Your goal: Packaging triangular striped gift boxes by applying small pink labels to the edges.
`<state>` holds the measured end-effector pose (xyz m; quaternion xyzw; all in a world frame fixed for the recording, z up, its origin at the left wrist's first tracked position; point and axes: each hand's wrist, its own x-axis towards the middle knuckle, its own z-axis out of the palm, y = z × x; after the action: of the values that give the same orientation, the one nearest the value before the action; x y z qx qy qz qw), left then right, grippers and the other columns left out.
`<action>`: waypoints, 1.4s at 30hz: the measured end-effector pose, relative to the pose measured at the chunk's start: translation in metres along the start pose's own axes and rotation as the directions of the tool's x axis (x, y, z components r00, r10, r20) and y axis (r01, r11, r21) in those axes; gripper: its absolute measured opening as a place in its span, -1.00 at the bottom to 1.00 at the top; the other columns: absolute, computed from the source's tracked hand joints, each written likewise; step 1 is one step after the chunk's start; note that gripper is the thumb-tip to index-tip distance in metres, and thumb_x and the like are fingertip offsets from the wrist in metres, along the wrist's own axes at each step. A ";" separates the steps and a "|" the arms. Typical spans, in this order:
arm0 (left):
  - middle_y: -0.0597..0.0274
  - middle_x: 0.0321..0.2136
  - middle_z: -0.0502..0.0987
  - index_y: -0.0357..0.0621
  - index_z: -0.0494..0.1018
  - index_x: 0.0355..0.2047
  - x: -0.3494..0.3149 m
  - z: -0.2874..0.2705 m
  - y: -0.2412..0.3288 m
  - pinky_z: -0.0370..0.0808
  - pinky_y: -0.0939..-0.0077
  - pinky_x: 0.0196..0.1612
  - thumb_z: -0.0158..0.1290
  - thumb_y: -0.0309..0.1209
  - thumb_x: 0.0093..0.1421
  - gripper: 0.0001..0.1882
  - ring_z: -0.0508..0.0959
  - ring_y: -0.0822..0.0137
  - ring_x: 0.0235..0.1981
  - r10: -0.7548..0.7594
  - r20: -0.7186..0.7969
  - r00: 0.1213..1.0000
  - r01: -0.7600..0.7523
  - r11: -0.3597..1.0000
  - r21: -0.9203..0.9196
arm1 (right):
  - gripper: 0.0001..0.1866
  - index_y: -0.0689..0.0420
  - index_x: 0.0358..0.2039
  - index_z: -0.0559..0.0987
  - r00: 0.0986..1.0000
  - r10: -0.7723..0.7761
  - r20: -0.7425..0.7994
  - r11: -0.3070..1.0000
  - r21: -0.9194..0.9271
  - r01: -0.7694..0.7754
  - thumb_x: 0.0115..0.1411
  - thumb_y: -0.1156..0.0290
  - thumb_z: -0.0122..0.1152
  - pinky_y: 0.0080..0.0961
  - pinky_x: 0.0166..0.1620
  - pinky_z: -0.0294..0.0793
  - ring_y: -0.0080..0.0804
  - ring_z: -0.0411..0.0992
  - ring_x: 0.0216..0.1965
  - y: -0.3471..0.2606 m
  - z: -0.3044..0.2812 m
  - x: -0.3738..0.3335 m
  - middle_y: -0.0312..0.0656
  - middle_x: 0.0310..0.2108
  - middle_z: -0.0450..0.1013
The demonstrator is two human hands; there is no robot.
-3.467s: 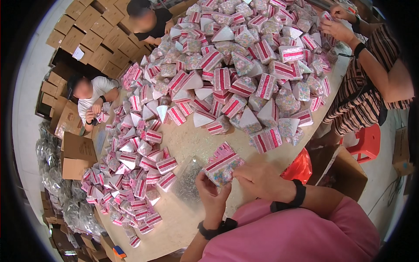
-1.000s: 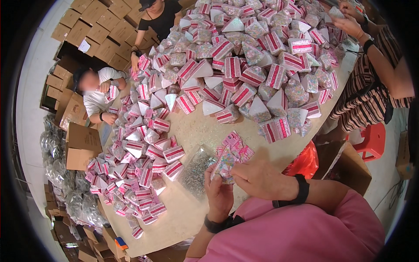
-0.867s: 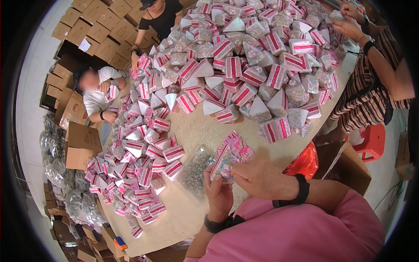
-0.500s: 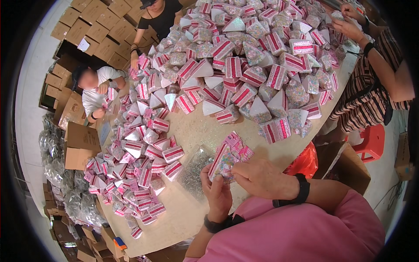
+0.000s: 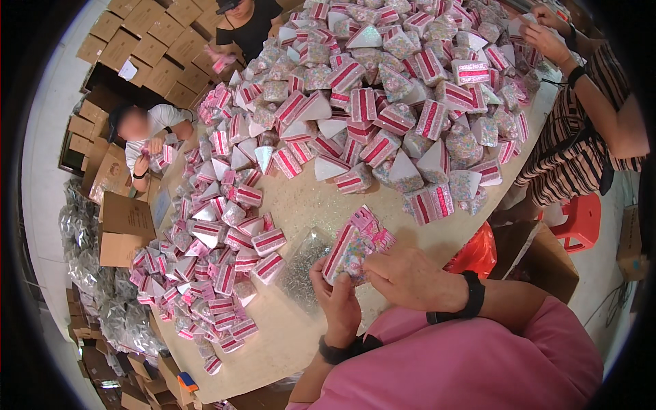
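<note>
My left hand [image 5: 342, 304] grips a wedge-shaped cake-slice ornament [image 5: 336, 254] by its lower end, thumb on the near face. The slice has pink-and-white layered sides and a face speckled with pastel sprinkles. At its right edge my right hand [image 5: 413, 279] is closed in a pinch; what lies between those fingertips is hidden. Just beyond the slice are pink printed cards [image 5: 369, 227], partly overlapped by it; whether they are held or lie on the table cannot be made out. Left of my left hand lies a clear bag of small metal pins [image 5: 301, 277].
A big heap of similar slices [image 5: 383, 102] covers the far table [image 5: 273, 355]; a smaller heap with pink cards [image 5: 212, 273] lies left. Co-workers sit at the left [image 5: 147, 130], far side [image 5: 246, 31] and right [image 5: 574, 137]. A red bag [image 5: 478, 253] hangs by the right edge.
My hands and the slice stay almost in place. The far co-worker's hand has lifted from the heap with something pink; the left co-worker's hands have come together.
</note>
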<state>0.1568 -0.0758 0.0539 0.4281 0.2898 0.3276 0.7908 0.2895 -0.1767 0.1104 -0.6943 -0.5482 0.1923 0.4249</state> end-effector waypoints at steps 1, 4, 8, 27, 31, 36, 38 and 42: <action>0.15 -0.12 0.37 -0.22 0.14 0.04 0.000 -0.001 -0.001 0.38 0.50 -0.06 0.08 -0.39 0.12 -0.47 0.42 0.36 -0.14 0.026 -0.005 1.000 -0.026 0.999 0.040 | -0.83 0.27 -0.34 0.41 1.000 -0.019 -0.015 1.000 0.000 0.019 0.18 0.41 -0.02 -0.12 -0.44 0.37 0.06 0.44 -0.50 0.001 0.001 0.000 0.08 -0.59 0.42; 0.16 -0.12 0.36 -0.22 0.14 0.04 0.002 -0.006 -0.003 0.36 0.46 -0.03 0.10 -0.38 0.11 -0.46 0.40 0.35 -0.11 0.038 -0.002 0.999 -0.038 0.994 0.100 | -0.83 0.26 -0.34 0.42 1.000 -0.009 -0.006 1.000 -0.002 0.009 0.18 0.41 -0.02 -0.12 -0.44 0.37 0.06 0.45 -0.50 0.000 0.001 0.002 0.07 -0.59 0.42; 0.13 -0.08 0.36 -0.21 0.16 0.04 0.003 -0.005 0.001 0.34 0.45 -0.01 0.10 -0.34 0.11 -0.46 0.41 0.32 -0.07 -0.058 0.038 0.998 0.059 0.998 -0.009 | -0.84 0.24 -0.38 0.42 0.999 0.020 0.029 1.000 0.022 -0.021 0.18 0.39 -0.02 -0.13 -0.46 0.36 0.04 0.44 -0.49 0.004 0.003 0.004 0.04 -0.57 0.43; 0.13 0.05 0.33 -0.22 0.10 0.18 0.005 0.004 0.007 0.37 0.32 0.08 0.04 -0.31 0.19 -0.40 0.40 0.28 0.04 -0.234 0.242 0.942 0.291 0.927 -0.236 | -0.90 0.25 -0.34 0.51 0.956 0.226 -0.188 0.927 0.341 -0.153 0.14 0.51 0.10 -0.56 -0.47 0.34 -0.51 0.36 -0.55 0.017 0.002 0.019 -0.14 -0.56 0.42; 0.14 0.04 0.33 -0.26 0.11 0.17 0.002 0.006 0.007 0.36 0.35 0.08 0.05 -0.37 0.16 -0.40 0.40 0.30 0.03 -0.194 0.208 0.959 0.236 0.950 -0.203 | -0.89 0.26 -0.33 0.52 0.955 0.159 -0.251 0.943 0.326 -0.072 0.14 0.52 0.11 -0.61 -0.50 0.30 -0.62 0.32 -0.55 0.014 0.007 0.014 -0.22 -0.56 0.42; 0.16 0.03 0.32 -0.25 0.15 0.15 0.002 0.005 0.004 0.36 0.40 0.06 0.07 -0.41 0.14 -0.42 0.39 0.32 0.02 -0.172 0.202 0.964 0.206 0.965 -0.161 | -0.90 0.25 -0.34 0.53 0.937 -0.092 -0.337 0.977 0.150 0.149 0.09 0.57 0.13 -0.54 -0.52 0.33 -0.41 0.41 -0.59 0.012 0.008 0.011 -0.14 -0.56 0.44; 0.17 0.02 0.32 -0.24 0.16 0.14 0.002 0.005 0.002 0.36 0.42 0.06 0.07 -0.41 0.13 -0.43 0.38 0.34 0.01 -0.141 0.199 0.970 0.167 0.978 -0.124 | -0.90 0.23 -0.35 0.53 0.931 -0.204 -0.304 0.972 0.055 0.230 0.07 0.58 0.15 -0.51 -0.53 0.35 -0.33 0.43 -0.59 0.007 0.005 0.012 -0.11 -0.56 0.45; 0.19 0.02 0.32 -0.24 0.16 0.14 0.002 0.006 0.000 0.34 0.45 0.06 0.12 -0.40 0.10 -0.38 0.37 0.36 0.02 -0.169 0.238 0.956 0.215 0.960 -0.180 | -0.91 0.22 -0.37 0.53 0.943 -0.142 -0.302 0.971 0.142 0.191 0.05 0.58 0.16 -0.50 -0.52 0.36 -0.31 0.44 -0.59 0.012 0.010 0.012 -0.13 -0.56 0.46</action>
<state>0.1625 -0.0768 0.0558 0.3480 0.2056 0.2272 0.8860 0.2933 -0.1626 0.0978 -0.6273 -0.5185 0.0978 0.5728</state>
